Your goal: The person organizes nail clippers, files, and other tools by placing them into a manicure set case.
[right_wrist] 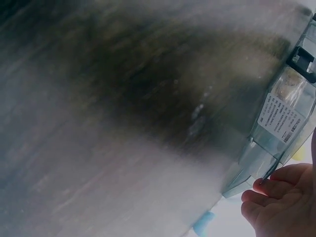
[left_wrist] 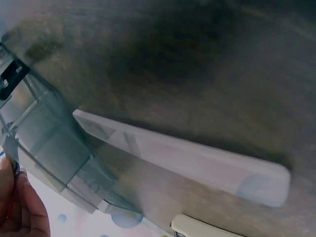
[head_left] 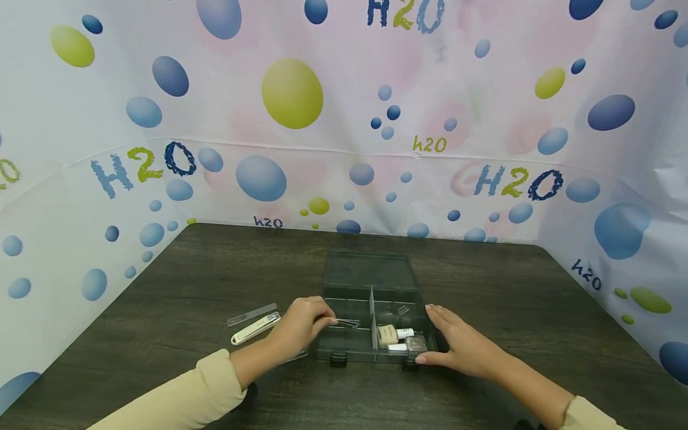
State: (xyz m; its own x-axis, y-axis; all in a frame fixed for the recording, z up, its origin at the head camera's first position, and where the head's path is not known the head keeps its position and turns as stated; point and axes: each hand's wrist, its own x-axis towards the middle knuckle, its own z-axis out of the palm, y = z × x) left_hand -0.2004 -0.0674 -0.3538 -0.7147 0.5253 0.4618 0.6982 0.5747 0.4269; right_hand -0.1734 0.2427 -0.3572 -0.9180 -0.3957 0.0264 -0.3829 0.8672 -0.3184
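My left hand pinches slim metal tweezers between thumb and fingertips, over the left compartments of a transparent grey plastic box. In the left wrist view, the metal tip shows beyond the fingers, close to the box wall. My right hand rests against the box's right side, fingers extended along the edge and thumb near the front corner. The hinged lid lies back, away from me. In the front right compartment lie two small nail polish bottles, one cream and one glittery, both with white caps.
Left of the box lie a cream-handled nail clipper and a translucent strip. A shiny flat strip lies nearer the box, partly behind my left forearm in the head view. A patterned sheet stands around the dark wooden table.
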